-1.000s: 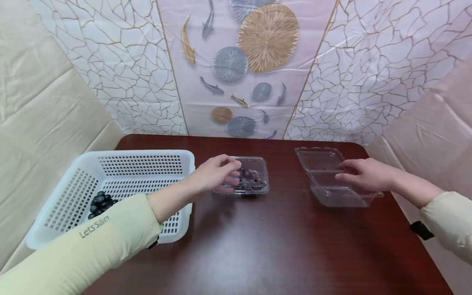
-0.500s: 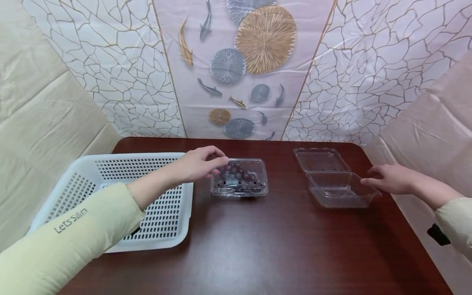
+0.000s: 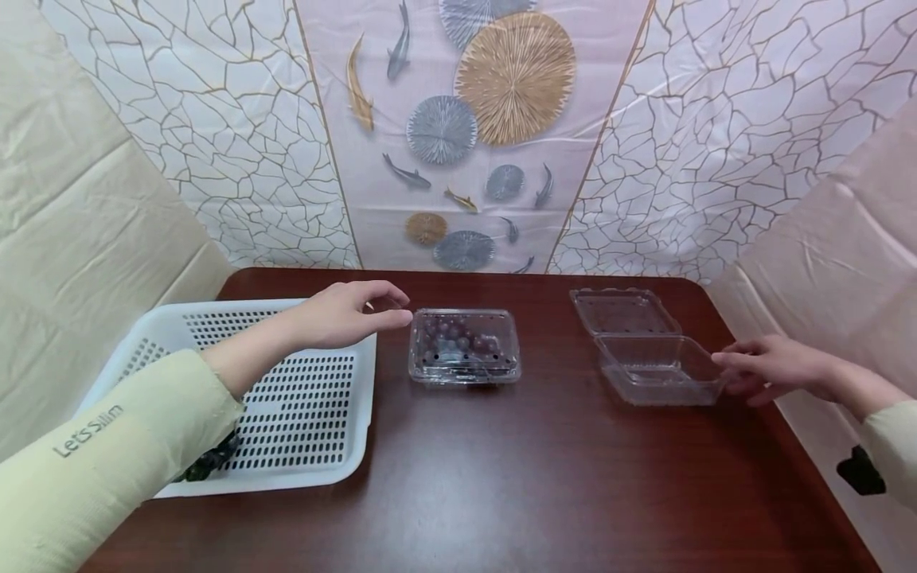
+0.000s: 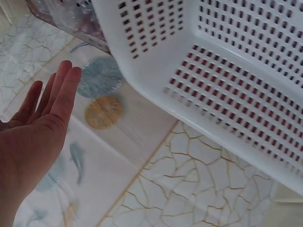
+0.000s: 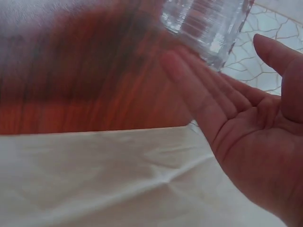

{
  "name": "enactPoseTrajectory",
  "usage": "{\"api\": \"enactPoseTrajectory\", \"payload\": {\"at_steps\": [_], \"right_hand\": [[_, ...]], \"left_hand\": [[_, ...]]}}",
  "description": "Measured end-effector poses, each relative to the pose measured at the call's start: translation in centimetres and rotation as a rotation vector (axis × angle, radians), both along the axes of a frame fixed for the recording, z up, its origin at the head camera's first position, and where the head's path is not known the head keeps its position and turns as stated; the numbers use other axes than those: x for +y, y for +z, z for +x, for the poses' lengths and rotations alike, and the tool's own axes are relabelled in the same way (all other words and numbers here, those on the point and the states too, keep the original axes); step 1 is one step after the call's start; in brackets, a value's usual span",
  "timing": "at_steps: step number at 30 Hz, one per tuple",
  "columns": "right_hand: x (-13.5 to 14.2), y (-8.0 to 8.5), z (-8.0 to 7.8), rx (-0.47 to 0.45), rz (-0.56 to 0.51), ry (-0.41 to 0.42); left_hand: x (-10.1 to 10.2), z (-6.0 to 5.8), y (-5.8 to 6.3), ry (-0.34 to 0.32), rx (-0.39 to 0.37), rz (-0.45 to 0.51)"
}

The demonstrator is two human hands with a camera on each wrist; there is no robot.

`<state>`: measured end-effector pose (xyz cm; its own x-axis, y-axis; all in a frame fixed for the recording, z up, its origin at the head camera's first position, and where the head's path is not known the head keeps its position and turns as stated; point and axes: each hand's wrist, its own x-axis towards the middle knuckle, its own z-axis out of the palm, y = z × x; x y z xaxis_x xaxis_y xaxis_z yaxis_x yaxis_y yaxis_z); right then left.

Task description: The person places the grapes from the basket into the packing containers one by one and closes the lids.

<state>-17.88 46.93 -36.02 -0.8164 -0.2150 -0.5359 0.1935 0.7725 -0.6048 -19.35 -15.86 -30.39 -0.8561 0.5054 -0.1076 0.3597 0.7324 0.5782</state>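
In the head view my left hand [image 3: 342,315] hovers over the far right corner of a white plastic basket [image 3: 361,414], holding nothing, its fingers loosely bent. Dark grapes [image 3: 215,458] lie in the basket, partly hidden by the sleeve. Just right of that hand stands a clear plastic clamshell box [image 3: 466,370], lid down, with reddish grapes [image 3: 458,334] inside. Farther right a second clear clamshell [image 3: 659,390] has its lid [image 3: 626,312] folded back. My right hand [image 3: 781,368] is at its right side, fingers extended and holding nothing; whether they touch it I cannot tell.
Everything stands on a dark red-brown wooden table [image 3: 501,485]. A patterned cloth wall [image 3: 458,135] rises behind its far edge, and beige cloth panels [image 3: 845,263] flank both sides.
My left hand has moved left, off the filled clamshell to above the basket. My right hand has drawn right from over the lidded-back clamshell to its side. Both boxes stay put.
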Motion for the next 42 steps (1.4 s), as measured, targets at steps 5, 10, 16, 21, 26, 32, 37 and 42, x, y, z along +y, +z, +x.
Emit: {"api": "enactPoseTrajectory", "payload": {"at_steps": [5, 10, 16, 21, 26, 32, 37, 42], "right_hand": [[0.5, -1.7, 0.3, -0.046, -0.151, -0.029], [0.7, -3.2, 0.6, -0.057, -0.290, -0.036], [0.7, -4.7, 0.9, -0.073, -0.496, -0.045], [-0.1, -6.1, 1.4, -0.047, -0.591, -0.071], [-1.1, -7.3, 1.6, 0.010, -0.609, -0.114], [-1.6, -7.9, 1.7, 0.050, -0.633, -0.139], [-1.7, -8.0, 1.7, 0.058, -0.632, -0.127], [-1.8, -8.0, 1.7, 0.064, -0.614, -0.113]], "left_hand": [[-1.7, 0.4, -0.3, -0.007, -0.004, -0.008], [-3.6, 0.9, -0.6, 0.009, -0.005, -0.019], [-5.4, 1.4, -1.1, 0.029, -0.015, -0.025], [-6.5, 2.1, -1.7, 0.050, -0.021, -0.030], [-7.9, 2.5, -2.2, 0.062, -0.030, -0.019], [-10.3, 2.7, -2.7, 0.103, -0.045, -0.072], [-13.1, 2.6, -3.0, 0.148, -0.072, -0.093], [-15.6, 2.8, -3.3, 0.207, -0.126, -0.109]]}}
